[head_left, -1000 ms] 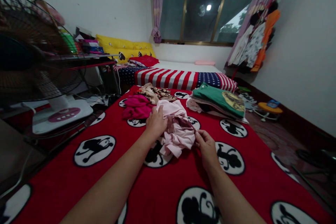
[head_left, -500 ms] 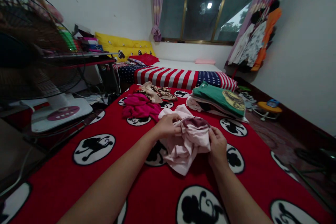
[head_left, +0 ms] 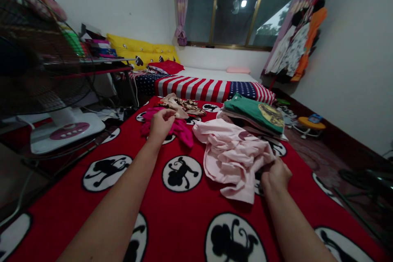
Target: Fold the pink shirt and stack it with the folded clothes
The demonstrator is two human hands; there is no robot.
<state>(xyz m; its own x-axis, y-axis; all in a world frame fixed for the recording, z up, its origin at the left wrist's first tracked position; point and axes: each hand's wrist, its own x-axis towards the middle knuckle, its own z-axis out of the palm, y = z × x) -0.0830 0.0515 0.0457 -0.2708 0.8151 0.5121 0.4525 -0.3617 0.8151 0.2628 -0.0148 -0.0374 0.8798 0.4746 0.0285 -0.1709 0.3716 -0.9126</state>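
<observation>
The pale pink garment (head_left: 235, 157) is being spread, crumpled, on the red blanket (head_left: 196, 217), a little to four o'clock from the middle of the view. Its outer edge is being gripped by the right hand (head_left: 277, 174), between three and four o'clock of the garment; the fingers are being kept closed around the cloth, and their tips are being partly hidden by it.

The left hand (head_left: 162, 126) is being held well apart from the garment, toward ten o'clock, over the magenta cloth (head_left: 184, 134). Its fingers are being bent toward the thumb, with a narrow shape; because the view is small there, it cannot be told if the fingertips are open or if some fabric is being pinched.

Beyond this hand, toward one o'clock from it, the beige patterned cloth (head_left: 192, 107) is being seen in a loose heap. At one o'clock of the garment, a folded stack is being topped by the green shirt (head_left: 245, 110).
</observation>
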